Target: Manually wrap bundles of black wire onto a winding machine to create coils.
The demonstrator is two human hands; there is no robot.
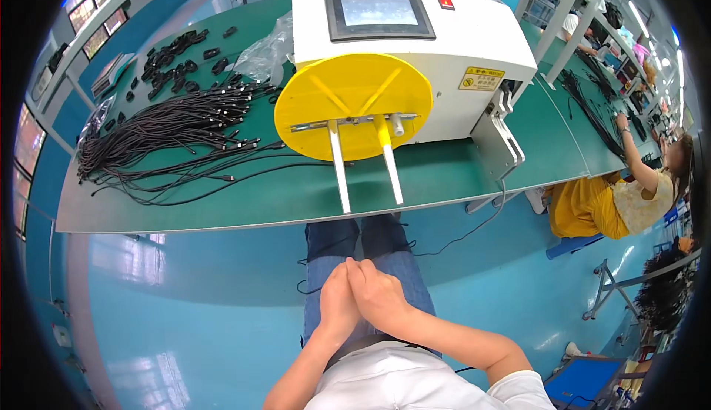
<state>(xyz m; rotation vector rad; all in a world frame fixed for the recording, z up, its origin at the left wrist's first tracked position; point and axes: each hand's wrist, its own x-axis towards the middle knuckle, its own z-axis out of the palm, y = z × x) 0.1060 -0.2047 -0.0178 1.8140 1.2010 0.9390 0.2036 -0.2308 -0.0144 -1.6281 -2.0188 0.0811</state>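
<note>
Over my lap, my left hand [339, 300] and my right hand [379, 296] are pressed together, fingers curled in. The space between the palms is hidden, so I cannot tell if anything is in them. Beyond my knees, a white winding machine [452, 40] stands on a green table [274, 214]. Its yellow disc [348, 88] faces me, with two rods [339, 169] sticking out over the table's near edge. A dark screen frame [379, 16] and a red switch [444, 2] are on its top. Both hands are well short of the machine.
On the table's left lie a bundle of black cables [170, 125], a heap of small black coiled pieces [174, 62] and a clear plastic bag [263, 54]. A grey cord [474, 225] hangs to the floor. At right sits another person [629, 202] in yellow, reaching toward black cables [592, 114].
</note>
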